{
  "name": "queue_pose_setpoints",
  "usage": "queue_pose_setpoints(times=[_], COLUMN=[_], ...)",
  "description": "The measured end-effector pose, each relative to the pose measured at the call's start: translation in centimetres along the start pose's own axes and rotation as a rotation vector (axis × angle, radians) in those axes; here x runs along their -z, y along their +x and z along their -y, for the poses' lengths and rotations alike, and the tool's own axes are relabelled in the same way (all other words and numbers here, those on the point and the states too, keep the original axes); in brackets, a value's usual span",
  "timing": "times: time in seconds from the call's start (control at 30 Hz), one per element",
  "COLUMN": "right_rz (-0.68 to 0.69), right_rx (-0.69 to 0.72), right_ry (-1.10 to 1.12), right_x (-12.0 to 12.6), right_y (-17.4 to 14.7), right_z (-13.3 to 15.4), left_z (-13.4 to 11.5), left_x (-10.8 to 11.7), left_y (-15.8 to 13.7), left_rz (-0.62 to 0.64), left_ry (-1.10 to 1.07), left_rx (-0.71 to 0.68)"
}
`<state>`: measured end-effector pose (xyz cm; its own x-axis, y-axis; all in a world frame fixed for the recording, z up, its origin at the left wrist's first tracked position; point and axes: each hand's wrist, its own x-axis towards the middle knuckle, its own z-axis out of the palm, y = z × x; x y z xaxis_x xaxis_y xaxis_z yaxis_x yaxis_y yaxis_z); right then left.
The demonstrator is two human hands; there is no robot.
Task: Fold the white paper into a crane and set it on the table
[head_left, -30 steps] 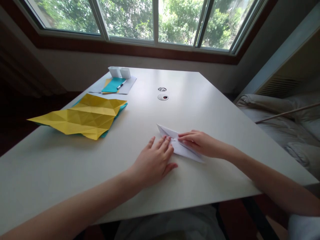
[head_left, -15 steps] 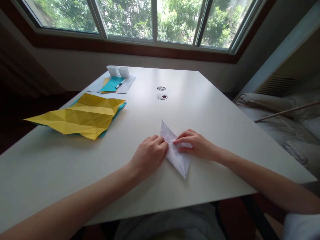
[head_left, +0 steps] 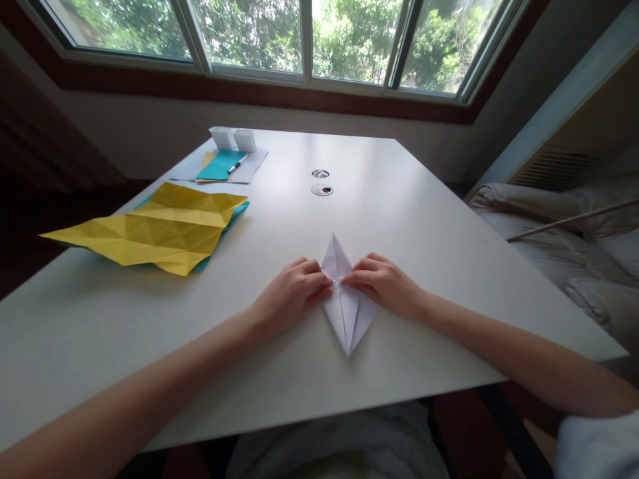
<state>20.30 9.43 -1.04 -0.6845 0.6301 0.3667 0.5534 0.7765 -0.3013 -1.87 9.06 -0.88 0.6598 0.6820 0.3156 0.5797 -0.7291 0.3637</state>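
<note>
A white sheet of paper folded into a narrow diamond (head_left: 345, 319) lies on the white table (head_left: 429, 233), one point toward me and one away. Creases run down its length, with a slit-like fold line in the near half. My left hand (head_left: 298, 287) pinches its left side near the middle, fingers curled. From the other side, my right hand (head_left: 384, 283) closes its fingertips on the paper close to the centre. Both sets of fingertips almost meet there and cover part of the folds.
Creased yellow paper (head_left: 164, 229) rests over teal paper at the left. Farther back are a small teal sheet (head_left: 222, 164), a pen (head_left: 237, 164), white sheets (head_left: 253, 167) and two small white boxes (head_left: 233, 139). Two round inserts (head_left: 322, 189) sit in the tabletop. Cushions (head_left: 529, 233) stand beyond the right edge.
The folded paper has turned so that its near point aims straighter at me. My right hand's fingers have drawn together at its centre. The view has shifted slightly.
</note>
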Motion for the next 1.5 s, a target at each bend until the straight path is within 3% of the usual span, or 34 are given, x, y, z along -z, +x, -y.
queue_pose_setpoints(times=[0.3,0.67,0.9,0.97,1.2,1.5], right_rz=[0.000,0.181,0.238,0.237,0.268,0.509], right_rx=[-0.016,-0.116,-0.084,-0.062,-0.002,0.207], right_ry=[-0.086,-0.172,-0.121,-0.119,-0.110,0.117], right_x=[-0.1,1.2,1.5,1.4,2.0,2.6], right_y=[0.1,-1.0,-1.4,-1.4,-1.3,0.9], right_z=[0.1,2.1,1.8,1.4,0.2,-1.1], left_z=[-0.3,-3.5,-4.3,-4.5,-5.4,-5.7], left_x=[-0.4,0.5,0.5,0.6,-0.4,-0.7], left_y=[0.1,-1.4,-1.7,-1.7,-2.3,-2.9], left_rz=[-0.013,0.043,0.045,0.064,0.132,0.161], left_ry=[0.189,0.318,0.334,0.320,0.257,0.379], left_rx=[0.102,0.167,0.163,0.113,-0.276,-0.328])
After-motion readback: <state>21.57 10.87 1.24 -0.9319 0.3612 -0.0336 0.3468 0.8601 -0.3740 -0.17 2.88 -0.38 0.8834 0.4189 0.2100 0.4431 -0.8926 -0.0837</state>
